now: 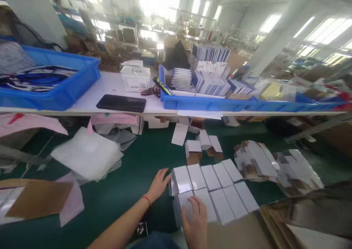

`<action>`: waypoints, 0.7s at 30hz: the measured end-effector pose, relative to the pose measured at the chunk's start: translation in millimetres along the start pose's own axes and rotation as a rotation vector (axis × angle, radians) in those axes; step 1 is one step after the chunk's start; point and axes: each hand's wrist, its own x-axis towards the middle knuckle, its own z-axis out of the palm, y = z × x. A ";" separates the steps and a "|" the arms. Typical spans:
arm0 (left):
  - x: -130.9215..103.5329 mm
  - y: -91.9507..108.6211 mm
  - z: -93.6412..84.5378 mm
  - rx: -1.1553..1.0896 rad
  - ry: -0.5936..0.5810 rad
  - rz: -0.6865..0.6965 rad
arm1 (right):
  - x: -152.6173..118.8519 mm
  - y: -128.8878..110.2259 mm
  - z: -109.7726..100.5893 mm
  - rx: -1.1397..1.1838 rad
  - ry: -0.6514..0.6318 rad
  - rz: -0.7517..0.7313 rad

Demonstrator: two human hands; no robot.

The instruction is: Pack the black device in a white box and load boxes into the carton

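Observation:
Several small white boxes (213, 192) stand packed in two rows on the green table (132, 175). My left hand (158, 185), with a red string at the wrist, presses its fingers against the left end of the back row. My right hand (195, 223) lies flat on top of the front row's left boxes. Neither hand grips anything. Loose open white boxes (202, 142) lie just behind the rows.
A white shelf (115, 95) crosses above the table with two blue bins (55, 84) (220, 102), a black tray (121, 103) and a white carton (135, 78). Plastic bags (88, 153) lie left, cardboard (38, 197) at the near left, flattened box blanks (275, 164) right.

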 end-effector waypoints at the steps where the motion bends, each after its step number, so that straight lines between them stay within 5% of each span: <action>1: -15.1 -11.8 0.3 0.023 -0.032 -0.037 | 0.0 -1.4 -1.6 0.032 0.016 -0.005; 7: -90.9 -60.9 24.8 0.118 -0.264 -0.189 | -4.4 -16.7 1.9 0.247 -0.037 0.044; 13: -108.7 -83.8 46.1 0.048 -0.228 -0.307 | -8.5 -38.5 16.4 0.447 -0.234 0.128; 17: -105.8 -88.7 25.0 -0.074 -0.108 -0.231 | -9.0 -48.2 19.6 0.541 -0.312 0.156; 21: -108.9 -68.9 -30.2 -0.397 0.147 -0.024 | -3.6 -57.7 23.8 0.607 -0.307 0.258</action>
